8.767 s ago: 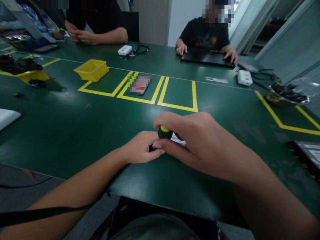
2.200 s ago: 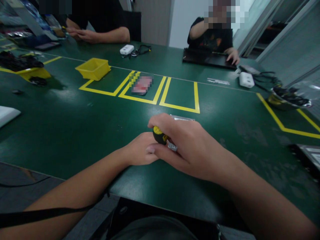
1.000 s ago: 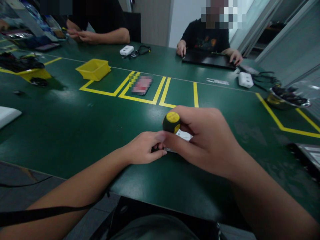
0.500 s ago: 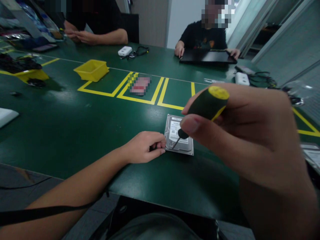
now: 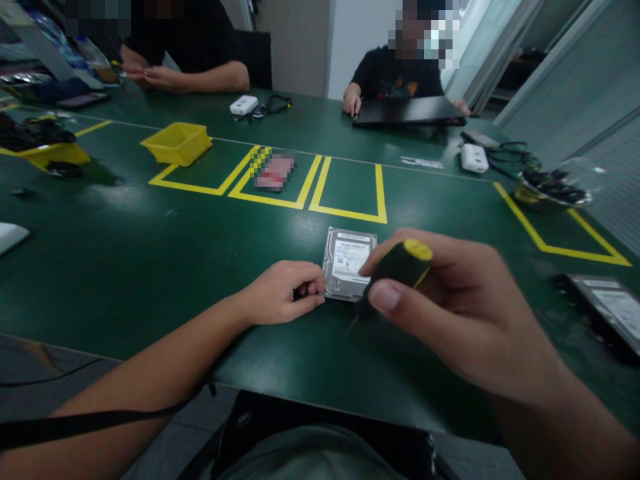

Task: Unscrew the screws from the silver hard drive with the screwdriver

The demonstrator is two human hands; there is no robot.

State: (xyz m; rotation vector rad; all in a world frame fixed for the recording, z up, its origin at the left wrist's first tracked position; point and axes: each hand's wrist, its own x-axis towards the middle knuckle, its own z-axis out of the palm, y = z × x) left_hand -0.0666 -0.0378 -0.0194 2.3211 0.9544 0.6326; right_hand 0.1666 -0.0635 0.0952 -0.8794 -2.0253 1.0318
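A silver hard drive [image 5: 345, 267] with a white label lies flat on the green table [image 5: 200, 247]. Against its left edge, my left hand [image 5: 290, 291] rests on the table with curled fingers, gripping the drive's lower left side. My right hand [image 5: 450, 300] is closed around the black and yellow handle of a screwdriver [image 5: 397, 270]. The thin shaft slants down to the left, and its tip shows just in front of the drive's near edge, apart from it. The lower right corner of the drive is hidden behind my right hand and the screwdriver.
A yellow bin [image 5: 177, 145] stands at the back left. Another drive [image 5: 607, 310] lies at the right. Beyond it sits a clear bowl of dark parts [image 5: 553, 183]. Yellow tape [image 5: 350, 215] marks rectangles. Two people sit across the table, one holding a dark panel [image 5: 410, 112].
My right hand has lowered and drawn toward me with the screwdriver. Its tip has left the drive's lower left area. My left hand stays at the drive's edge.
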